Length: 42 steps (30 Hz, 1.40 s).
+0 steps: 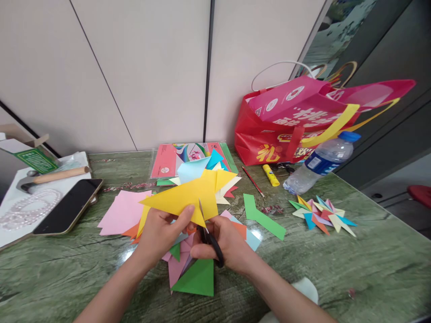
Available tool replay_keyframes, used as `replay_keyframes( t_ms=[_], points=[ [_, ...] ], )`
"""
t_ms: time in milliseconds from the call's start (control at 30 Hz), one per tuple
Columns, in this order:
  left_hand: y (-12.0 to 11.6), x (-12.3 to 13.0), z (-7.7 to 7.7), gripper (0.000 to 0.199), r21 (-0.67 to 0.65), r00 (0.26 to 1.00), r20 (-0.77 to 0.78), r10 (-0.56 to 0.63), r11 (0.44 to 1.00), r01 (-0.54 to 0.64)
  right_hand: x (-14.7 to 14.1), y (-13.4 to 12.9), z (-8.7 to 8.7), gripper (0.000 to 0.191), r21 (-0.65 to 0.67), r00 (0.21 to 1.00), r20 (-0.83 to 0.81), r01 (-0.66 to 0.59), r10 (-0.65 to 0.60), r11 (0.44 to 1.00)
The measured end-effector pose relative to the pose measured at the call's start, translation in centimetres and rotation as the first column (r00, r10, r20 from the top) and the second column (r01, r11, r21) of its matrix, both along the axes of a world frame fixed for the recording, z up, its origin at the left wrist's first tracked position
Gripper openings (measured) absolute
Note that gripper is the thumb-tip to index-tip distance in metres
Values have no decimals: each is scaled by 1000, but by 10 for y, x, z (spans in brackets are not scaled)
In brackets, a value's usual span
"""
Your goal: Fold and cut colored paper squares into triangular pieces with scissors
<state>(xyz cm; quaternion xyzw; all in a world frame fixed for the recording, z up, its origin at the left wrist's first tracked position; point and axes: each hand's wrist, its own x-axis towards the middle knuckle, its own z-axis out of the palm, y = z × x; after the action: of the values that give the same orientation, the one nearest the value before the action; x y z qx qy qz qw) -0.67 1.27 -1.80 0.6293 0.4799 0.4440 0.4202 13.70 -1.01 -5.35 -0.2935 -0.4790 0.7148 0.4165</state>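
Note:
My left hand (164,231) pinches a yellow sheet of paper (178,195) by its lower edge, thumb on top. The sheet is held up over the table and has an irregular, partly cut outline. Black-handled scissors (212,242) are in my right hand (225,244), with fingers through the loops. Their blades reach up into the lower part of the yellow sheet. Beneath both hands lie green paper (198,278) and pink paper pieces (175,271), partly covered by the hands. A green strip cut with a bend (266,220) rests right of the scissors.
Pink sheets (124,211) lie left, near a phone (69,206), a hammer (54,177) and a beaded strand (32,213). Behind are a paper pack (164,159), pencil (252,181) and glue stick (270,175). A red bag (262,130), bottle (319,161) and folded paper stars (323,214) stand right.

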Motion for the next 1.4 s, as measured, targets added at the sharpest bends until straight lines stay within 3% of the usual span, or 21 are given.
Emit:
replay_keyframes(
  t_ms=[1233,1400],
  points=[
    [-1,-1,2,28,-39,998,-52,-33,999,31,0,0,-4,48,-18,981,187,65,-60,998],
    [0,-5,3,35,23,990,-123,68,998,-66,0,-1,-4,50,-57,981,177,88,-77,994]
  ],
)
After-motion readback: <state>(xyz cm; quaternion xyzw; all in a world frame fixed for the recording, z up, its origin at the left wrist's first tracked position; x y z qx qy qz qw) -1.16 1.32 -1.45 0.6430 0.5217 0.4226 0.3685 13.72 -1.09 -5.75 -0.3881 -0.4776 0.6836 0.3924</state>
